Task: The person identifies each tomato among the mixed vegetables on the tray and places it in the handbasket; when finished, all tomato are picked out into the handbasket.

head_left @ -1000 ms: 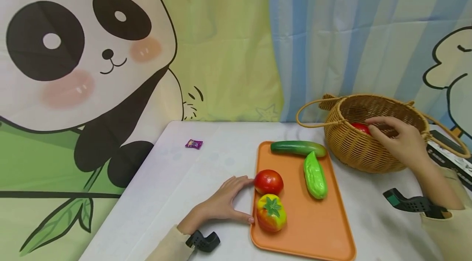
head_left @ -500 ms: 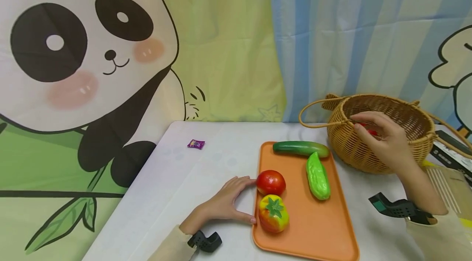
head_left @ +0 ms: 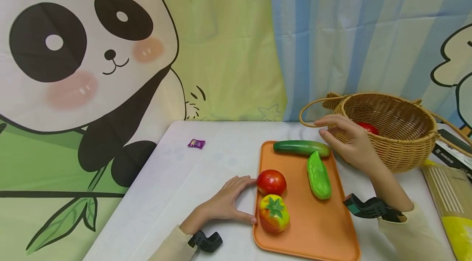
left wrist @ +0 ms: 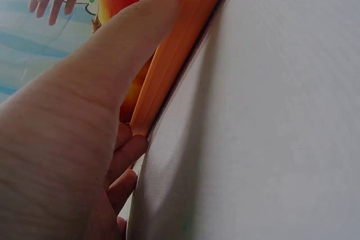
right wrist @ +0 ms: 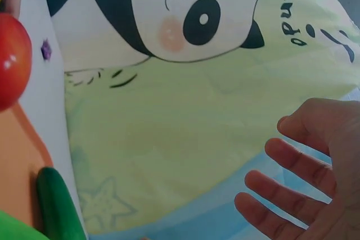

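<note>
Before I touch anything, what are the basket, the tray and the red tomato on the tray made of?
Basket: probably wicker, with a slight sheen; thin tan strands cross over and under.
Tray: likely plastic, smooth and fairly dull, one even orange with a moulded rim.
Tomato: maybe plastic, shiny with bright glints, but looks alone can't rule out a real one.

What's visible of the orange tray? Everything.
The orange tray is a shallow, smooth, plastic-looking rectangle with rounded corners and a low raised rim. It lies flat on the white table, left of the wicker basket. On it lie a cucumber, a bright green vegetable, a tomato and a yellow-red fruit. The left hand is at its left rim, apparently touching.
</note>
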The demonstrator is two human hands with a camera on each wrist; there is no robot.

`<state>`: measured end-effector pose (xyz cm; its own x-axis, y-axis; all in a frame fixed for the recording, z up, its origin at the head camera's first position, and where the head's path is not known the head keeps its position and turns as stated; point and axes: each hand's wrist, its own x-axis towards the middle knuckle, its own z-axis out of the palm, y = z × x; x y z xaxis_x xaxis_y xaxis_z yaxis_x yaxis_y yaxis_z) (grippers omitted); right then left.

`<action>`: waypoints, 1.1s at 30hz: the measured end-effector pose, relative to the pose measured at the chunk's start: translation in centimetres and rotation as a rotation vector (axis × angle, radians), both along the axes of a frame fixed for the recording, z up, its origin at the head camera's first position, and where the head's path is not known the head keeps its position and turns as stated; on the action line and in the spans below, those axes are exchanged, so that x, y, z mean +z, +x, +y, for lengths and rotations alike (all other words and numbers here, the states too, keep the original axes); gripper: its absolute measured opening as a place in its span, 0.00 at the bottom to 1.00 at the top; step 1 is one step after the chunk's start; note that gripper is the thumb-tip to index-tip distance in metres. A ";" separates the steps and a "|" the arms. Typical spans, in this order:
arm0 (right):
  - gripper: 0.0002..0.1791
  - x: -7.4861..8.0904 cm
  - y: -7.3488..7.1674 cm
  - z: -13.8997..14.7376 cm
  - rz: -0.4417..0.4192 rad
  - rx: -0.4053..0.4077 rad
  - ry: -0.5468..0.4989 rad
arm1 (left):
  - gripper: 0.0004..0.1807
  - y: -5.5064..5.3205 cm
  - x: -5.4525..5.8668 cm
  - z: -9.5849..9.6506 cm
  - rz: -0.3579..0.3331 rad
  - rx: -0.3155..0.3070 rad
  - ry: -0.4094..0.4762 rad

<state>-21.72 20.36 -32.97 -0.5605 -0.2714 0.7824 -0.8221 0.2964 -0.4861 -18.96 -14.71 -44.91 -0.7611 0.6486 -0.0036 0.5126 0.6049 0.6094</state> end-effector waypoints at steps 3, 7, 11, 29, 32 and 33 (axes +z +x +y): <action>0.18 -0.3 0.1 -1.0 -0.015 0.063 0.017 | 0.54 -0.1 -0.2 0.0 0.013 -0.004 -0.003; 0.18 -1.1 0.0 -2.0 -0.021 0.134 0.060 | 0.54 -0.1 -0.3 0.0 0.024 -0.007 0.003; 0.19 -2.1 -0.1 -2.6 -0.024 0.143 0.102 | 0.54 -0.2 -0.3 0.3 0.020 -0.022 0.012; 0.14 -5.1 -0.1 -5.4 -0.260 0.247 0.274 | 0.54 -0.2 0.1 0.0 0.013 -0.020 0.007; 0.15 -5.4 0.0 -5.7 -0.338 0.271 0.313 | 0.54 -0.3 0.2 0.0 0.008 -0.019 0.006; 0.15 -5.6 0.1 -5.8 -0.363 0.279 0.324 | 0.54 -0.2 0.2 0.0 0.006 -0.021 0.007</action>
<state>-21.66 14.54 -38.54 -0.6505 -0.6428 0.4045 -0.6878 0.2728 -0.6727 -19.21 -14.73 -44.67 -0.7473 0.6645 0.0058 0.5290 0.5896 0.6104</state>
